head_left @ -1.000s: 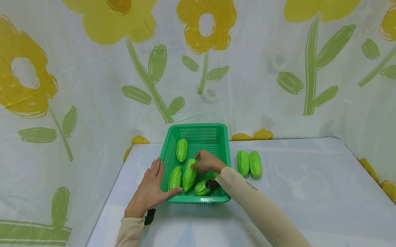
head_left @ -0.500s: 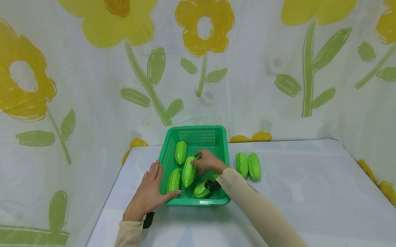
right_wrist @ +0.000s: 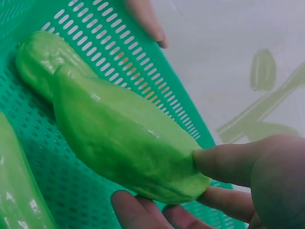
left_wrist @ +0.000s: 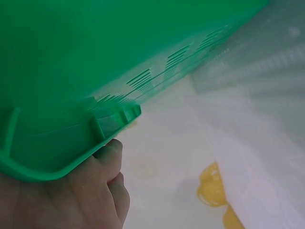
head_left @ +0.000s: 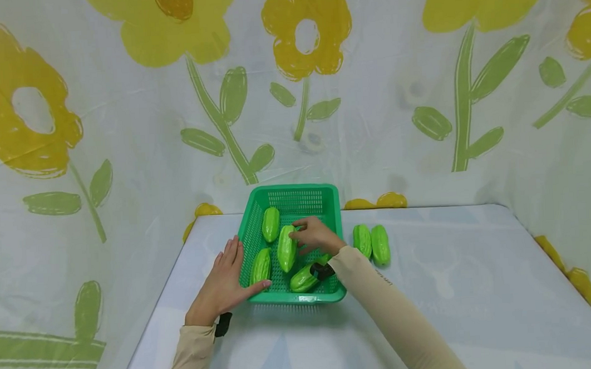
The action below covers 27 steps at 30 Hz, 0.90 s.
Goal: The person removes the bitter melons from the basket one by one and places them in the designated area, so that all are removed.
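My right hand [head_left: 315, 236] pinches one end of a light green bitter melon [head_left: 286, 249] between thumb and fingers, over the green basket [head_left: 247, 220]. Up close, the right wrist view shows this bitter melon [right_wrist: 124, 138] slanting across, its tapered tip pointing away from the hand. My left hand [head_left: 222, 280] lies along the basket's front left corner, fingers straight along the left side and thumb on the front rim. In the left wrist view the left hand [left_wrist: 90, 191] sits against the outside of the rim. Other bitter melons lie in the basket: one far left [head_left: 271, 225], one near left [head_left: 261, 266], one near right [head_left: 304, 279].
Two more bitter melons [head_left: 371, 244] lie side by side on the pale table [head_left: 462, 309], right of the basket. A flower-printed cloth [head_left: 372, 119] hangs behind the table and along its sides.
The gripped bitter melon has shifted up and slightly right in the head view, moving with my right hand away from the near-left one. My left hand stays on the basket's corner.
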Motion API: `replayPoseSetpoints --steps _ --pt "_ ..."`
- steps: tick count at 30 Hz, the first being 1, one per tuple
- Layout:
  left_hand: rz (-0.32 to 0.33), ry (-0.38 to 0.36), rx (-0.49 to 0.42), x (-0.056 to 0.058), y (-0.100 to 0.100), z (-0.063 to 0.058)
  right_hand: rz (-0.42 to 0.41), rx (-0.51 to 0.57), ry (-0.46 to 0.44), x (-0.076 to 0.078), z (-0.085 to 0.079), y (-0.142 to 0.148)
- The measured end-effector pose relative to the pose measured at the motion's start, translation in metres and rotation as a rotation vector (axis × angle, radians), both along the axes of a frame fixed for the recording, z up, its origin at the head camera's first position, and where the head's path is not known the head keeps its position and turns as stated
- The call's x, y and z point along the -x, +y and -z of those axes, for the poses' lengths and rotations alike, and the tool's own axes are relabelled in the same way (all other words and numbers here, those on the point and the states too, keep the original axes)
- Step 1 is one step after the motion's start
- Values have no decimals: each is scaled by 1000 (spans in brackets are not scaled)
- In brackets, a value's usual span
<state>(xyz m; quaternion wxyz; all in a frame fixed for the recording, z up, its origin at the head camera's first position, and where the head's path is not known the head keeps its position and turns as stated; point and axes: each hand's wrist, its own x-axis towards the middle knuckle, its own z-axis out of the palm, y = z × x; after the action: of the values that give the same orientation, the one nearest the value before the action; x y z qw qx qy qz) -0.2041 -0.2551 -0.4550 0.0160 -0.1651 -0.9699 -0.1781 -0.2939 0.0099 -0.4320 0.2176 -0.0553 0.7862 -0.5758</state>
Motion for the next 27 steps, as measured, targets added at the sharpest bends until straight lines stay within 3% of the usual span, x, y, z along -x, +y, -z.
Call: replayPoseSetpoints --steps 27 --pt "6 7 -18 -3 2 -4 18 55 -1 -6 -24 25"
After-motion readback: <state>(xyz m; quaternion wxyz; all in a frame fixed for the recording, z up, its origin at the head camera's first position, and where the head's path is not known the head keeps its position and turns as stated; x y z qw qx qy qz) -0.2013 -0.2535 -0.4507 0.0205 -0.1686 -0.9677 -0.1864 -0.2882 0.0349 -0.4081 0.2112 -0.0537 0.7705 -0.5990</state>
